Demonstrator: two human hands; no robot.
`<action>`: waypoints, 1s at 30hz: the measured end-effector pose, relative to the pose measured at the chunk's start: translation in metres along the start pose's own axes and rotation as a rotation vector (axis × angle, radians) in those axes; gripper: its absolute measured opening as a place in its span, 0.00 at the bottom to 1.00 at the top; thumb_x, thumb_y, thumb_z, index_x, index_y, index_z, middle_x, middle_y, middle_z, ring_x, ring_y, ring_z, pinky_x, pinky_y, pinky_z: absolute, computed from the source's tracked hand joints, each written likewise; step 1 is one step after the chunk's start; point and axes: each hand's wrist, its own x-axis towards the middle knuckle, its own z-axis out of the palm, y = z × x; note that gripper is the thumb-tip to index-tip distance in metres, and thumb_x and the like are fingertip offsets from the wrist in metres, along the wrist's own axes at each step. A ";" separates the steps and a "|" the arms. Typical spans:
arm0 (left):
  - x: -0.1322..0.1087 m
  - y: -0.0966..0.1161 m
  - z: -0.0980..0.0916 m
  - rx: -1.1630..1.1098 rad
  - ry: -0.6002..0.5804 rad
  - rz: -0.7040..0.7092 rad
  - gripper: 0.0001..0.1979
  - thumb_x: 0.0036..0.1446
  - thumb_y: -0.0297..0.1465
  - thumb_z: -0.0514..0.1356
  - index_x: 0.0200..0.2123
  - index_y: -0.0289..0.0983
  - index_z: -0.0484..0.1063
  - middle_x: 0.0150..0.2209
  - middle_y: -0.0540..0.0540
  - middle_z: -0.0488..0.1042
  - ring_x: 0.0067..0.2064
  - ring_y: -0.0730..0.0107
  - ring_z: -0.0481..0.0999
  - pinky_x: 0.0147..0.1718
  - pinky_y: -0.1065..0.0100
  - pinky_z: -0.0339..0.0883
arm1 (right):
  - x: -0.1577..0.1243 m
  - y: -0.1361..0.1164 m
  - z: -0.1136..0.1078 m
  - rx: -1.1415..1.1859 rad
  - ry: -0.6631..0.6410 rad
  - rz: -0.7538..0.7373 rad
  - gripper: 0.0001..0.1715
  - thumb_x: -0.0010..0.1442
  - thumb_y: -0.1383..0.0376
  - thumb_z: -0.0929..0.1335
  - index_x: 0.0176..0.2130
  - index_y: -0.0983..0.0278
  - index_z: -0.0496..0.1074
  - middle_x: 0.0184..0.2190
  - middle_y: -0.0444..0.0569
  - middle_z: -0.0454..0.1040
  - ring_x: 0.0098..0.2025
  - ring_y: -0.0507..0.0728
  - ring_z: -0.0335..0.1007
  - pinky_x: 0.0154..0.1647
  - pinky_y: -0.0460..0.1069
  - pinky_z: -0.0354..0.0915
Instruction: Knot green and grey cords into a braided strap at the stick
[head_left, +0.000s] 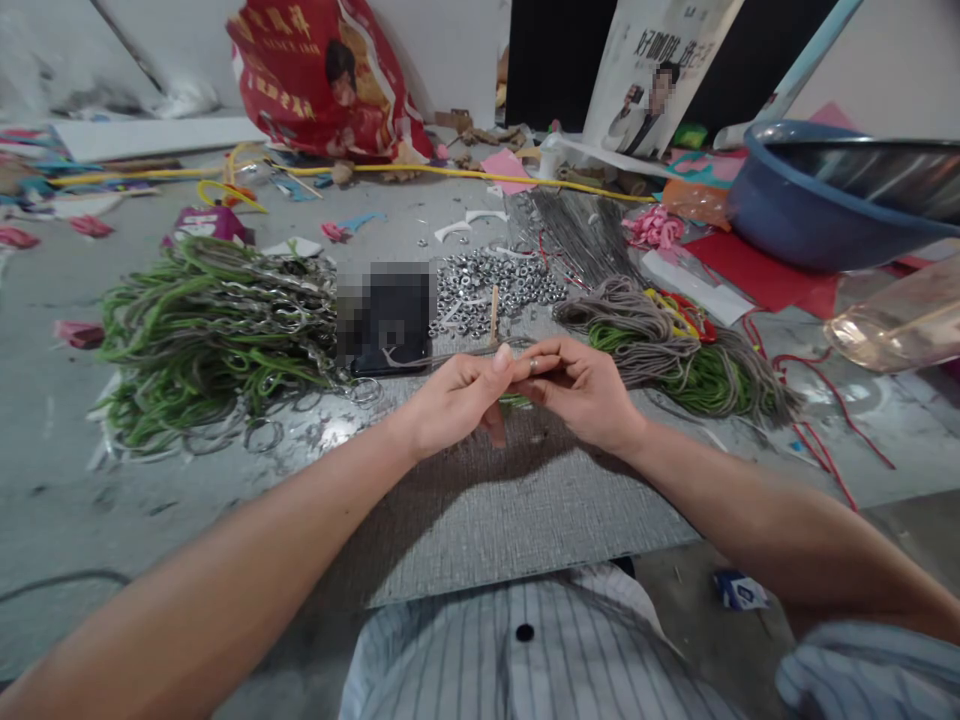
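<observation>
In the middle of the table, my left hand (459,400) and my right hand (589,392) meet with their fingertips pinched together. A thin grey cord (442,357) runs between them, and its loose end trails left over a dark phone-like slab (391,318). A bit of green shows below the fingers. Something small and silvery (533,366) sits at the right fingers; whether it is a ring or a metal bead, I cannot tell. Just beyond my hands lie many small metal rings or nuts (506,285) and a short wooden stick (494,312).
Left lies a heap of green and grey cords with metal chains (217,330). On the right are a bundle of cut cords (675,350), red strings (832,400) and a blue basin (787,210). A red bag (322,80) and yellow cable (450,172) are behind.
</observation>
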 end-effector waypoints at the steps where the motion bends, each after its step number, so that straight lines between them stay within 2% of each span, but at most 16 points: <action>1: 0.000 0.000 0.000 0.000 0.001 0.001 0.37 0.50 0.58 0.39 0.15 0.35 0.69 0.12 0.46 0.69 0.18 0.71 0.71 0.28 0.68 0.66 | 0.000 0.000 0.000 -0.003 -0.002 -0.004 0.10 0.49 0.64 0.69 0.33 0.64 0.66 0.28 0.43 0.71 0.31 0.48 0.68 0.33 0.46 0.66; 7: 0.001 -0.001 -0.001 -0.023 -0.003 -0.006 0.35 0.52 0.56 0.40 0.18 0.34 0.72 0.12 0.46 0.69 0.21 0.70 0.73 0.29 0.68 0.67 | 0.002 0.001 0.000 -0.004 0.000 -0.007 0.10 0.48 0.66 0.69 0.33 0.64 0.66 0.27 0.42 0.71 0.30 0.48 0.68 0.32 0.45 0.67; 9: 0.003 -0.002 -0.002 -0.088 0.001 -0.023 0.31 0.53 0.53 0.46 0.23 0.33 0.74 0.11 0.47 0.68 0.19 0.71 0.71 0.26 0.69 0.67 | 0.005 0.003 0.000 0.009 0.004 0.008 0.11 0.48 0.65 0.70 0.33 0.64 0.66 0.28 0.43 0.72 0.30 0.48 0.68 0.33 0.46 0.67; 11: 0.005 -0.003 -0.003 -0.191 0.013 -0.048 0.24 0.51 0.48 0.53 0.32 0.33 0.75 0.13 0.50 0.69 0.17 0.73 0.70 0.22 0.71 0.66 | 0.008 0.005 -0.001 0.028 -0.006 0.032 0.13 0.46 0.63 0.71 0.34 0.64 0.67 0.28 0.43 0.72 0.31 0.48 0.69 0.34 0.46 0.67; 14: 0.008 -0.007 -0.003 -0.324 0.035 -0.072 0.18 0.47 0.41 0.60 0.38 0.35 0.74 0.22 0.50 0.74 0.16 0.77 0.70 0.18 0.73 0.65 | 0.010 0.007 -0.002 0.080 -0.070 0.091 0.17 0.45 0.61 0.72 0.35 0.64 0.67 0.30 0.43 0.72 0.32 0.48 0.69 0.36 0.47 0.67; 18: 0.010 -0.012 -0.005 -0.425 0.039 -0.075 0.16 0.47 0.38 0.61 0.38 0.36 0.73 0.26 0.49 0.75 0.17 0.78 0.69 0.16 0.74 0.64 | 0.012 0.007 -0.007 0.226 -0.172 0.168 0.19 0.47 0.59 0.71 0.39 0.62 0.68 0.33 0.43 0.73 0.32 0.49 0.69 0.38 0.48 0.67; 22: 0.010 -0.013 -0.008 -0.510 0.014 -0.080 0.13 0.48 0.38 0.61 0.33 0.35 0.71 0.28 0.47 0.76 0.18 0.77 0.70 0.17 0.73 0.65 | 0.012 0.008 -0.011 0.348 -0.142 0.234 0.16 0.48 0.59 0.70 0.38 0.61 0.71 0.31 0.42 0.73 0.31 0.48 0.69 0.38 0.49 0.67; 25: 0.009 -0.011 -0.009 -0.537 0.007 -0.098 0.12 0.48 0.38 0.62 0.28 0.34 0.69 0.26 0.48 0.77 0.18 0.76 0.71 0.18 0.73 0.64 | 0.012 0.009 -0.012 0.426 -0.157 0.287 0.14 0.49 0.58 0.69 0.36 0.62 0.72 0.29 0.42 0.73 0.30 0.49 0.70 0.36 0.49 0.68; 30: 0.009 -0.008 -0.011 -0.500 -0.030 -0.172 0.11 0.47 0.37 0.62 0.27 0.33 0.70 0.23 0.48 0.76 0.20 0.76 0.71 0.20 0.73 0.63 | 0.013 0.009 -0.010 0.349 -0.140 0.305 0.12 0.46 0.61 0.71 0.32 0.63 0.71 0.26 0.40 0.73 0.27 0.47 0.69 0.32 0.46 0.67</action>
